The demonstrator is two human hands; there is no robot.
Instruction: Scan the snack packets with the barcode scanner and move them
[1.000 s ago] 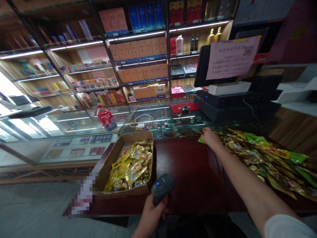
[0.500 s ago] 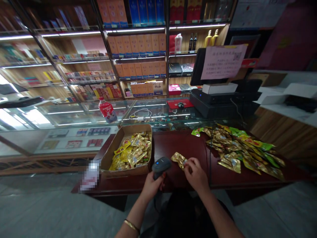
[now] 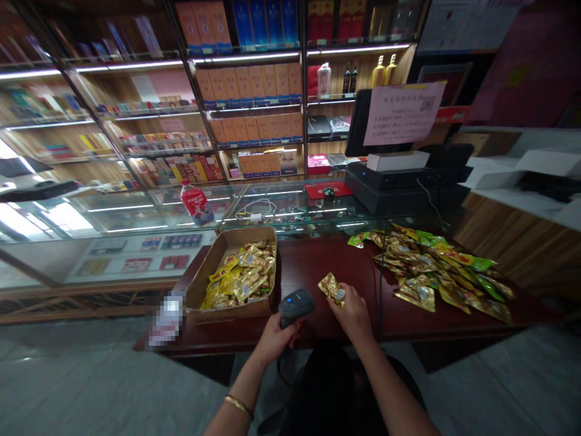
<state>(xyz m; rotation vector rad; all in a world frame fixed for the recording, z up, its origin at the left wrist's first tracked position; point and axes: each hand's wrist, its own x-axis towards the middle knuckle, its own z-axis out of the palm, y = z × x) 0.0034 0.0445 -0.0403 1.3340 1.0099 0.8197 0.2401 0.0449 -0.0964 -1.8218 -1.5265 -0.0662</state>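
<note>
My left hand is wrapped round the handle of a dark barcode scanner, whose head points to the right above the table. Fingers of my right hand close on the right side of a gold foil snack packet, just right of the scanner head. To the left stands an open cardboard box with many gold and yellow packets inside. On the right of the table a loose pile of gold, yellow and green packets lies spread out.
A dark red table carries the box and the pile, with a black cable running across it. Behind are a glass counter, a red drink bottle, a mouse and a monitor with a paper sign.
My right hand has shifted its hold on the packet, which is now more upright and turned. The scanner stays in my left hand, almost in the same place.
</note>
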